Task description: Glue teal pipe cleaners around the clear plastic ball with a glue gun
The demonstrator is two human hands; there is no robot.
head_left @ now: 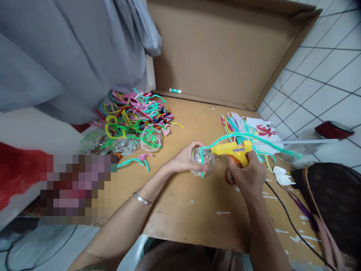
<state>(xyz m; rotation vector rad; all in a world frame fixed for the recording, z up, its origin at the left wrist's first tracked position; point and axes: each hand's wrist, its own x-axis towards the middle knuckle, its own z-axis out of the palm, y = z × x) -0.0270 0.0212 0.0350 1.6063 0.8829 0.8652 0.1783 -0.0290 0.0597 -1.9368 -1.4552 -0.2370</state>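
Note:
Over the middle of the table, my left hand (189, 157) is closed around the left side of a clear round container (209, 164). A teal fuzzy stem (239, 135) runs down the container's side and then arches away to the right above the glue gun. My right hand (249, 174) grips the yellow glue gun (231, 149), its nozzle pointing left and meeting the container near the stem. A long clear glue stick (299, 141) sticks out of the gun's back. Whether the nozzle touches the stem cannot be made out.
Tangled colourful stems (132, 113) lie at the back left beside clear containers (126, 146). More stems (235, 122) sit at the back right. Scissors (229, 177) are partly hidden by my right hand. A brown bag (335, 199) and black cable (290, 222) are at right.

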